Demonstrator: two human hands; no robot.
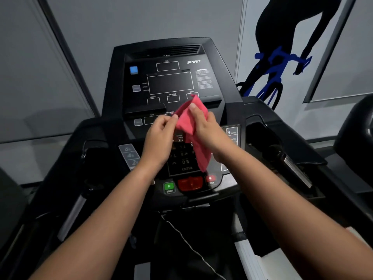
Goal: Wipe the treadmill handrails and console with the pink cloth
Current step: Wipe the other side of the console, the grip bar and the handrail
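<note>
A pink cloth [188, 126] hangs in the air above the keypad of the black treadmill console [171, 81]. My left hand [161, 136] pinches the cloth's left edge between thumb and fingers. My right hand [205, 126] grips the cloth from the right, with the thumb pressed on its upper part. The cloth's lower end dangles down to about the ENTER key. The left handrail [74, 211] and the right handrail [296, 168], both black with silver grip plates, run along either side of my arms.
A green START button [169, 187] and a red stop key [190, 182] sit at the console's near edge. A thin cord [181, 235] trails down below the console. A wall with a cyclist graphic [278, 57] stands behind. Another machine's dark edge [355, 138] shows at the right.
</note>
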